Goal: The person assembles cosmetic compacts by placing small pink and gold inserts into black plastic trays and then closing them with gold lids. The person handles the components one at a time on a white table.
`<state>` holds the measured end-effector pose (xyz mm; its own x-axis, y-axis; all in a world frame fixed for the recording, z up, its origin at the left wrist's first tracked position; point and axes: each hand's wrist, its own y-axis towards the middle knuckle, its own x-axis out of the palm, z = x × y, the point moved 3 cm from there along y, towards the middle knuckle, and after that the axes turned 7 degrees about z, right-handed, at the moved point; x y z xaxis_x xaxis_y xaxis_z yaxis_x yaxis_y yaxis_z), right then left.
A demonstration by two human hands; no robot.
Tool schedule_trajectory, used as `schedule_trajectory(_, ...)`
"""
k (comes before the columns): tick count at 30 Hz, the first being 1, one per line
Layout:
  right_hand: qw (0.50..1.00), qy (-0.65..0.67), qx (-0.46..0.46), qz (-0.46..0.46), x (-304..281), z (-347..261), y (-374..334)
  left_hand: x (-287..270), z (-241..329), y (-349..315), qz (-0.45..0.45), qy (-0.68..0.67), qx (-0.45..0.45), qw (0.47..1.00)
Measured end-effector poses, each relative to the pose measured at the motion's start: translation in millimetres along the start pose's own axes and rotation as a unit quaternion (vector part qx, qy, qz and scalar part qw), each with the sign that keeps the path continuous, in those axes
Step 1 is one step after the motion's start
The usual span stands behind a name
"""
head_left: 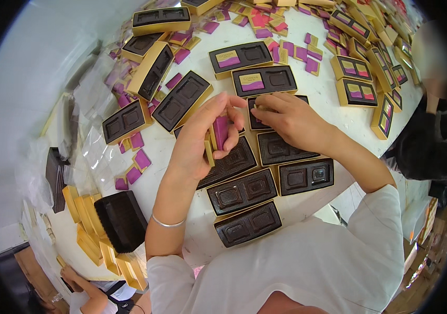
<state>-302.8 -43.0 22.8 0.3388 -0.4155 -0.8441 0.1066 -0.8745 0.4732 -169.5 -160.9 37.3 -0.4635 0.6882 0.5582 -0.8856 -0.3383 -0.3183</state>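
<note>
Several flat purple-and-gold wrapped squares (220,131) are stacked in my left hand (198,125), its fingers curled round them above the middle of the table. My right hand (291,120) is pinched over the left compartment of a gold box with a black two-compartment tray (257,123). A bit of gold shows at its fingertips, the rest being covered by the fingers. Just beyond stand two boxes, the nearer box (280,78) and the farther box (255,54), each with one square in its left compartment. Toward me, several boxes such as this one (242,191) have bare trays.
Loose wrapped squares (140,159) lie at left and across the far side. Tilted boxes (184,99) crowd the left; filled boxes (357,91) stand at right. Black trays (121,221) and gold box parts (85,220) sit lower left. Other people are at both sides.
</note>
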Motion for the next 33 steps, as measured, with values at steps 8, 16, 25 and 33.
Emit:
schedule_trajectory(8, 0.998, -0.026, 0.014, 0.055, -2.9, -8.7, -4.9, -4.9, 2.1, -0.9, 0.021, 0.006, 0.008, 1.0)
schedule_trajectory(16, 0.946, 0.26, 0.187, 0.059, -5.5, 11.9, -13.0, 11.3, -8.7, -3.4, 0.044, 0.561, 0.201, 0.802)
schedule_trajectory(25, 0.998, 0.035, 0.001, 0.048, -7.6, 2.7, -11.8, 25.1, -27.6, -4.4, 0.039, 0.731, 0.298, 0.612)
schedule_trajectory(33, 0.968, 0.205, 0.144, 0.006, -0.1, 11.9, -13.3, 21.6, -23.6, -0.7, 0.02, 0.678, 0.234, 0.696)
